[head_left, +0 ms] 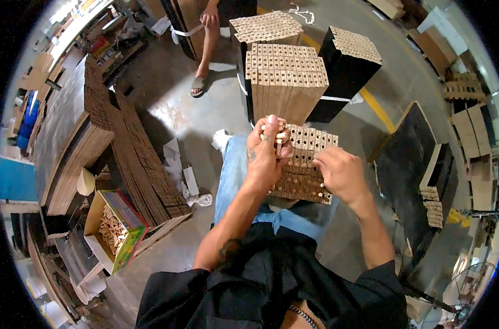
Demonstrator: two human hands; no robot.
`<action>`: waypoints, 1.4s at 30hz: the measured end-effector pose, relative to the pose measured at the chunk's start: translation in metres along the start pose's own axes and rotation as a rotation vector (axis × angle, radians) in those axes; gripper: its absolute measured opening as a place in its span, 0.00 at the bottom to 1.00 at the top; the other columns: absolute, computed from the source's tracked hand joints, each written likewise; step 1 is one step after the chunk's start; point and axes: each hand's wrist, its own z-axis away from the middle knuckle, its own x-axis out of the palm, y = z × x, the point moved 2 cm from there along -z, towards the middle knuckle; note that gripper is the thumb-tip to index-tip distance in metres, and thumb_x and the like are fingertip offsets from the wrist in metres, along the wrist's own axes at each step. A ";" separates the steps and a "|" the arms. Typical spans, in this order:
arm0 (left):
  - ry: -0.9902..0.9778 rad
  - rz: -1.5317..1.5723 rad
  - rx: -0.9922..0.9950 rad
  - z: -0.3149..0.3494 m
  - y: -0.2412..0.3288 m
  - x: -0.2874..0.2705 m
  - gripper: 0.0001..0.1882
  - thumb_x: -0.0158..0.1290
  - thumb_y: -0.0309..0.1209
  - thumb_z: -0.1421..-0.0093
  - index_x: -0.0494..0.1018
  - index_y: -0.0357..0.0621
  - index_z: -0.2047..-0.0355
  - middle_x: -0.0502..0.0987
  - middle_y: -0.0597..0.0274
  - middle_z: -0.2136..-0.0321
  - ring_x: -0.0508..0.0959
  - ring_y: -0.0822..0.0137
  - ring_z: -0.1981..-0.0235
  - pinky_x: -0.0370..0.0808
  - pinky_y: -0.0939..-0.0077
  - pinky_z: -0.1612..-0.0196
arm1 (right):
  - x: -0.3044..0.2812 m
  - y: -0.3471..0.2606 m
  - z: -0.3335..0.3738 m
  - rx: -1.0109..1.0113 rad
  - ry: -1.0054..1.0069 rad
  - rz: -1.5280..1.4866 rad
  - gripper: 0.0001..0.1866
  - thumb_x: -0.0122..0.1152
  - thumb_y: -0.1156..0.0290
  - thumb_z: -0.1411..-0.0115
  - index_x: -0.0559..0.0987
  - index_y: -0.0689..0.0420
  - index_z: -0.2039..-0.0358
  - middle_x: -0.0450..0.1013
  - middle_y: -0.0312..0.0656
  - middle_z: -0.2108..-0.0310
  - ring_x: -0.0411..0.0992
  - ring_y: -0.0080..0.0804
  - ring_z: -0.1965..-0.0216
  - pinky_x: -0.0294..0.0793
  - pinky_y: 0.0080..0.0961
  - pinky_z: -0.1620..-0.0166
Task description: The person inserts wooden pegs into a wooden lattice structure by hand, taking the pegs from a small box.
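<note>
Both forearms reach out over the lap: left hand (265,151) clenches a bundle of wooden dowels (275,133), right hand (341,174) pinches one dowel at the drilled boards (304,167) on the knees. Dowel-fitting looks underway; next comes aligning with an empty hole. Farther off stand stacked boards (285,77).

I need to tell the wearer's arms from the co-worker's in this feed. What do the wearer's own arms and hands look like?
Both forearms are bare below short black sleeves. The left hand has a small dark tattoo on its back near the wrist, and another dark tattoo sits on the left forearm close to the elbow. The right hand shows no markings. No gloves, watch or rings show.
</note>
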 end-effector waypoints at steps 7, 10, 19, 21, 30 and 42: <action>-0.002 -0.043 0.014 0.002 0.002 0.001 0.16 0.51 0.47 0.32 0.67 0.47 0.62 0.69 0.68 0.78 0.65 0.78 0.85 0.56 0.85 0.85 | 0.003 -0.006 -0.005 -0.151 -0.124 0.142 0.03 0.60 0.75 0.50 0.79 0.56 0.73 0.73 0.41 0.72 0.75 0.40 0.65 0.76 0.36 0.62; -0.008 -0.046 0.016 0.003 0.001 0.002 0.16 0.51 0.48 0.32 0.67 0.48 0.63 0.69 0.69 0.78 0.65 0.78 0.85 0.56 0.85 0.86 | 0.008 -0.004 -0.008 -0.142 -0.207 0.191 0.06 0.56 0.73 0.48 0.80 0.56 0.71 0.73 0.41 0.70 0.75 0.42 0.63 0.77 0.39 0.59; 0.017 -0.294 0.130 0.004 -0.004 0.000 0.17 0.48 0.47 0.30 0.69 0.46 0.63 0.71 0.69 0.77 0.66 0.80 0.84 0.59 0.84 0.84 | -0.023 -0.017 -0.028 0.079 -0.023 -0.334 0.07 0.62 0.70 0.41 0.82 0.60 0.66 0.79 0.46 0.65 0.78 0.49 0.65 0.78 0.37 0.63; -0.017 -0.354 0.169 0.004 -0.008 0.004 0.17 0.47 0.47 0.29 0.70 0.46 0.62 0.72 0.69 0.76 0.66 0.80 0.83 0.60 0.84 0.84 | -0.032 -0.034 -0.026 0.132 0.089 -0.429 0.08 0.64 0.71 0.42 0.82 0.60 0.64 0.79 0.47 0.64 0.78 0.48 0.64 0.78 0.35 0.62; -0.004 -0.324 0.152 0.004 0.000 0.002 0.16 0.48 0.46 0.29 0.69 0.45 0.63 0.68 0.70 0.79 0.65 0.80 0.85 0.60 0.84 0.84 | -0.021 -0.014 -0.019 0.276 0.324 -0.545 0.08 0.65 0.71 0.42 0.81 0.61 0.64 0.78 0.49 0.66 0.77 0.47 0.66 0.76 0.35 0.61; -0.065 -0.206 0.071 0.010 -0.001 0.003 0.16 0.49 0.45 0.30 0.70 0.45 0.62 0.68 0.69 0.77 0.62 0.79 0.83 0.57 0.85 0.82 | -0.010 0.017 -0.003 0.103 -0.158 -0.099 0.07 0.59 0.68 0.40 0.77 0.59 0.66 0.76 0.48 0.66 0.74 0.52 0.63 0.73 0.41 0.60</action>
